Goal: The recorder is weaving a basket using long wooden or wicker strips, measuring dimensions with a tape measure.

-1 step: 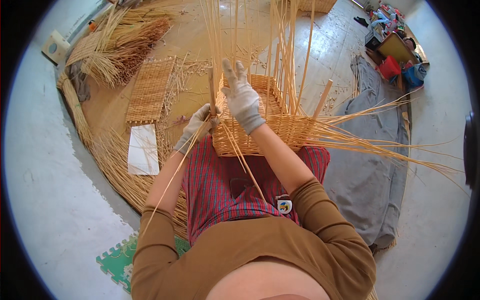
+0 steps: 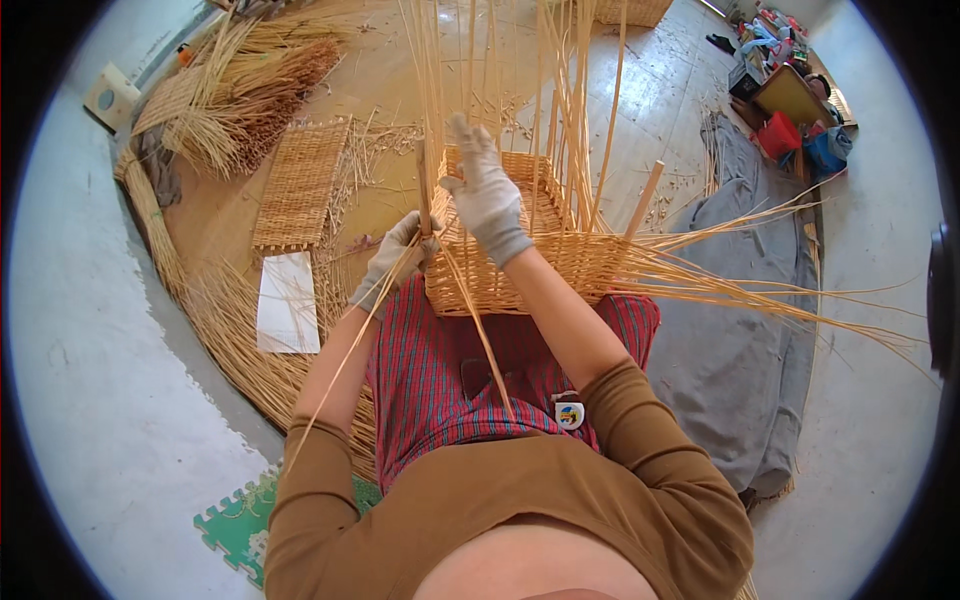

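Observation:
A half-woven wicker basket [image 2: 520, 275] rests on my lap, with tall thin stakes rising from its sides. My gloved left hand [image 2: 392, 255] is closed at its left front corner, around the foot of a thick upright stick [image 2: 424, 190]. Loose wicker strands hang from that corner; one long strand [image 2: 480, 330] trails over my lap and another crosses my left forearm. In front of the basket's opening, my gloved right hand [image 2: 487, 205] is raised with fingers stretched upward, holding nothing I can see. Another thick stick [image 2: 645, 200] stands at the right front corner.
Long strands [image 2: 740, 290] stick out to the right over a grey cloth [image 2: 735, 370]. To the left lie a woven panel [image 2: 303, 185], a white sheet [image 2: 286, 302] and bundled wicker [image 2: 240, 100]. A green foam mat [image 2: 240, 525] is at lower left. Clutter with a red container [image 2: 778, 135] stands far right.
My right hand's fingers have drawn closer together and tilted slightly. The strand over my lap has shifted left. My left hand stays at the corner.

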Action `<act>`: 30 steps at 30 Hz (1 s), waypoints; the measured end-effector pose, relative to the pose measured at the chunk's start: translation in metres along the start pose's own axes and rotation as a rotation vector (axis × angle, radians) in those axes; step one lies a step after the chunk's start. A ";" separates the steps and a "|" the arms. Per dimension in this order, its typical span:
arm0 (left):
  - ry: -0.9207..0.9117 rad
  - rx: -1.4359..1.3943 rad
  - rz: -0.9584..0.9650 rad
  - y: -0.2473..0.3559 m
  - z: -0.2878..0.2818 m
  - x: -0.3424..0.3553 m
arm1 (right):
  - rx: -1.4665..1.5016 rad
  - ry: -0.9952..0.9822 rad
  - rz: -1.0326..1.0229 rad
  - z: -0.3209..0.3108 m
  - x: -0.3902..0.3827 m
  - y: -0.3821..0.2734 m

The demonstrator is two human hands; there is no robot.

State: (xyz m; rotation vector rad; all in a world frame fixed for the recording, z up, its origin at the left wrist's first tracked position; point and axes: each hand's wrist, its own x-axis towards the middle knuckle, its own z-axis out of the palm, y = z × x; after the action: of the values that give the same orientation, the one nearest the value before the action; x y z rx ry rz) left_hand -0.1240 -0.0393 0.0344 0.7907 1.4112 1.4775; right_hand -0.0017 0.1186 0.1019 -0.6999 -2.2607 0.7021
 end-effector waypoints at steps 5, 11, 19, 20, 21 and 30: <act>0.177 0.136 0.035 -0.010 0.012 0.000 | 0.254 0.114 0.145 -0.045 -0.092 0.033; 0.844 0.395 0.487 -0.031 0.089 -0.032 | 0.267 0.420 0.043 -0.044 -0.069 0.057; 0.300 1.149 0.214 0.013 0.128 0.017 | 1.081 0.244 0.701 0.018 -0.004 0.112; 0.246 1.191 0.110 0.017 0.127 0.020 | 1.114 0.265 0.724 0.019 -0.005 0.113; 0.174 1.218 -0.008 0.019 0.126 0.022 | 1.176 0.376 0.748 0.018 -0.005 0.111; 0.396 0.929 0.304 -0.004 0.130 0.010 | 0.398 0.004 0.218 -0.063 -0.105 0.072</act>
State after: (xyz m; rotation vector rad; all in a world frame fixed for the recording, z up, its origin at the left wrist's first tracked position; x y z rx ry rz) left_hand -0.0089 0.0210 0.0474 1.3638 2.4261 1.1863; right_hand 0.1309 0.1205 0.0513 -0.7511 -1.9712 1.2120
